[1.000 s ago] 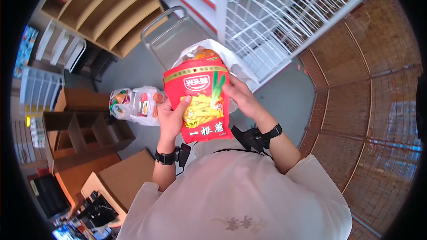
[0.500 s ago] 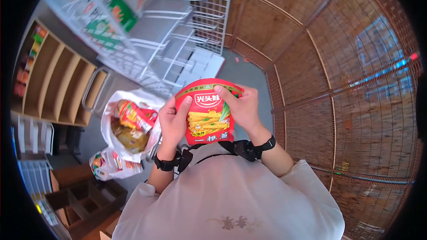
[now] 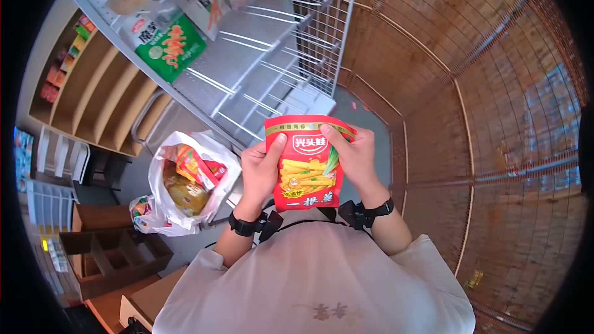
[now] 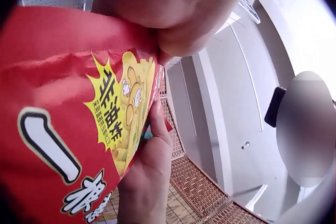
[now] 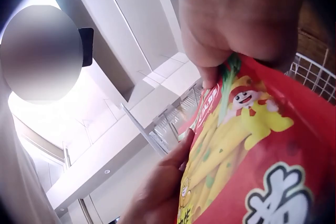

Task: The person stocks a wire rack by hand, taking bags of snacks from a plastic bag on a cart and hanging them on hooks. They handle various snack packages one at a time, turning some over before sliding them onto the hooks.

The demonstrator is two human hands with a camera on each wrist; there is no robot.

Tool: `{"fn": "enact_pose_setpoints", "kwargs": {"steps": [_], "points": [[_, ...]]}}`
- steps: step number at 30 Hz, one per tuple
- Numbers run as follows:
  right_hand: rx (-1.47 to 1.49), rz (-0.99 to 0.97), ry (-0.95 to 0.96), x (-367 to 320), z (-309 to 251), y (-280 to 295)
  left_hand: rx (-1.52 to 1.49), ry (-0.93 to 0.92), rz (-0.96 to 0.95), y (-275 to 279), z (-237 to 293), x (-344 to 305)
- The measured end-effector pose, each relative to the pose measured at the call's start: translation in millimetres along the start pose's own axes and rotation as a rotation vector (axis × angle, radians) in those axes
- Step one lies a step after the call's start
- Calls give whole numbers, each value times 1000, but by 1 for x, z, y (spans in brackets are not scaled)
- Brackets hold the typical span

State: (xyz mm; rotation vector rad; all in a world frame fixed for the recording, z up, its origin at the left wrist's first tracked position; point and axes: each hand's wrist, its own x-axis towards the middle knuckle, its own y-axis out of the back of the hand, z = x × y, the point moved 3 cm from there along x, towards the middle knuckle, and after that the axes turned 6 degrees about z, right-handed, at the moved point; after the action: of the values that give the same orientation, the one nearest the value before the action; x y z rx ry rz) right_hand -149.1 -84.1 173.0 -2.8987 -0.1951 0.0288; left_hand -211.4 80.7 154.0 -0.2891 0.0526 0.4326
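A red snack bag [image 3: 307, 176] with yellow sticks and a green onion printed on it is held upright in front of the chest, its printed front facing up at the head view. My left hand [image 3: 260, 170] grips its left edge, thumb lying on the front near the top. On the opposite edge, my right hand [image 3: 359, 158] pinches the upper corner, with its thumb across the gold band. Fingers behind the bag are hidden. In the left wrist view the bag [image 4: 58, 103] fills the left side; the right wrist view shows its front [image 5: 236, 145] close up.
A white wire rack [image 3: 247, 55] with a green snack pack [image 3: 171, 47] and other packets stands ahead. To the left, a white plastic bag [image 3: 227, 164] holds several packaged snacks, beside a second plastic bag [image 3: 141, 209]. Wooden shelves [image 3: 93, 96] stand further left; woven panels [image 3: 433, 117] line the right.
The view has swung towards the wire rack, and the plastic bag now lies to the left. Both hands have shifted up to the snack bag's top part, the right thumb now on its front.
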Motion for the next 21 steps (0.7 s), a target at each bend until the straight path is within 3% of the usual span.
{"fn": "enact_pose_setpoints", "kwargs": {"steps": [5, 12, 14, 16, 18, 21], "points": [[-88, -28, 48, 43, 4, -36, -60, -45, -1, 20, 12, 35], [-130, -322, 46, 105, 5, -85, -104, -93, 82, 41, 33, 67], [-244, -456, 65, 118, 3, -97, -136, -99, 144, 47, 31, 67], [-276, -565, 102, 132, 19, -97, 84, -31, 72, 55, 18, 68], [-377, -771, 100, 153, 36, -90, 117, -19, 46, 59, 3, 66], [-182, -1010, 96, 170, 58, -84, 209, 28, -25, 54, -8, 65]]}}
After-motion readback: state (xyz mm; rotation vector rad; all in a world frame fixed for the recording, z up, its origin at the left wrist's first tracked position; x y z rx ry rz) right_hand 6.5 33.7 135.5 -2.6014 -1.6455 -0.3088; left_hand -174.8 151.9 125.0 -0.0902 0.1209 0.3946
